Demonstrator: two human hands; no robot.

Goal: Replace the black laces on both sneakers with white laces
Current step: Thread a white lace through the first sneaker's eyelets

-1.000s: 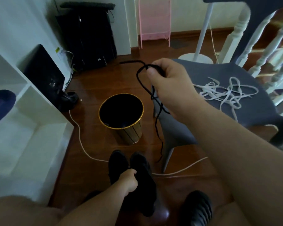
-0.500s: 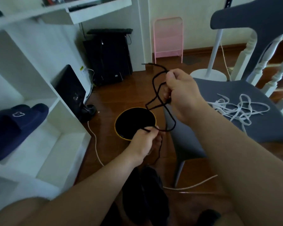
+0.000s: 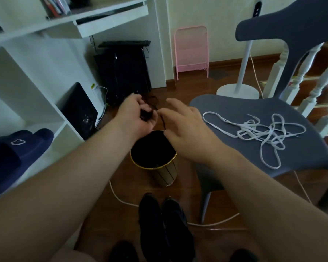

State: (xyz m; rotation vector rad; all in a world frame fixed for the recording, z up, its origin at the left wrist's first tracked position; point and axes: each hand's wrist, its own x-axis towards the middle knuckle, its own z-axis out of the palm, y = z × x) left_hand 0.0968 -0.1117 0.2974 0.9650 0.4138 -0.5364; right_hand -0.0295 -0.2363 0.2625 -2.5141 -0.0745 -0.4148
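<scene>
Navy slippers [image 3: 17, 148] are lying on the white shelf [image 3: 45, 103] at the far left, with a black case [image 3: 80, 112] leaning in the next compartment and a black computer tower [image 3: 123, 70] standing behind it by the wall. The left hand [image 3: 135, 115] is reaching forward over the bin [image 3: 155, 157], its fingers curling round a bunched black lace [image 3: 147, 114] and gripping it. A loose strand of that lace is trailing across to the right hand [image 3: 184, 125], which is hovering just beside the left with fingers spread and relaxed; whether they are pinching the strand I cannot tell. Both hands are covering the bin's far rim. Below, the two black sneakers [image 3: 165, 224] are sitting side by side on the floor, a white cable [image 3: 121, 197] curving behind them. Further right, white laces [image 3: 261, 129] are lying tangled on the grey chair [image 3: 235, 110] seat, a white lamp stand [image 3: 239, 89] and a pink rack [image 3: 191, 52] standing beyond.
</scene>
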